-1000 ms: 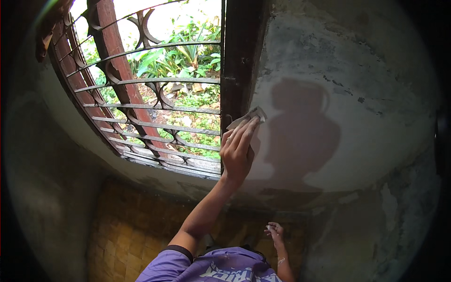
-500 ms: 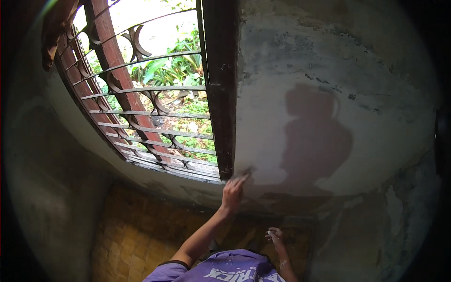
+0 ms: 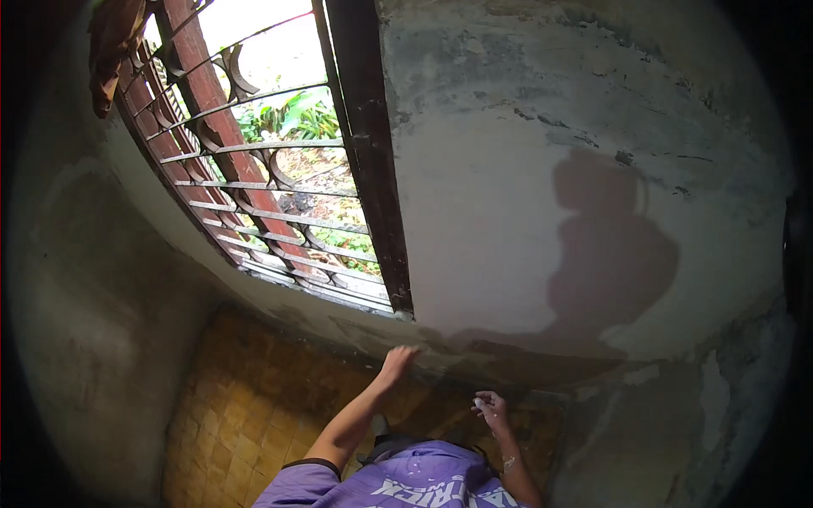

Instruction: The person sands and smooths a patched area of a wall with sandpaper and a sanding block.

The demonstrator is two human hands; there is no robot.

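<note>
My left hand (image 3: 398, 362) is raised in front of the lower wall (image 3: 373, 339), just below the bottom corner of the dark window frame (image 3: 366, 135). Its fingers are curled together, and whatever they may hold is too small or hidden to make out. Lower and to the right, my right hand (image 3: 493, 410) is held near my body, away from the wall. White smears mark its fingers and forearm. Thumb and fingers close around a small whitish lump (image 3: 479, 404), whose kind I cannot tell. Smooth pale plaster (image 3: 483, 229) covers the wall right of the window.
Metal bars (image 3: 271, 148) cross the window at the left, with plants outside. A brown hanging cloth or leaf-like piece (image 3: 106, 72) is at the upper left. Yellowish floor tiles (image 3: 229, 406) lie below. Rough, patchy wall (image 3: 525, 68) borders the plaster, and my shadow falls on it.
My left hand has dropped from the plaster beside the window's lower corner and its fingers have curled in. My right hand has risen slightly. The view has shifted to the right.
</note>
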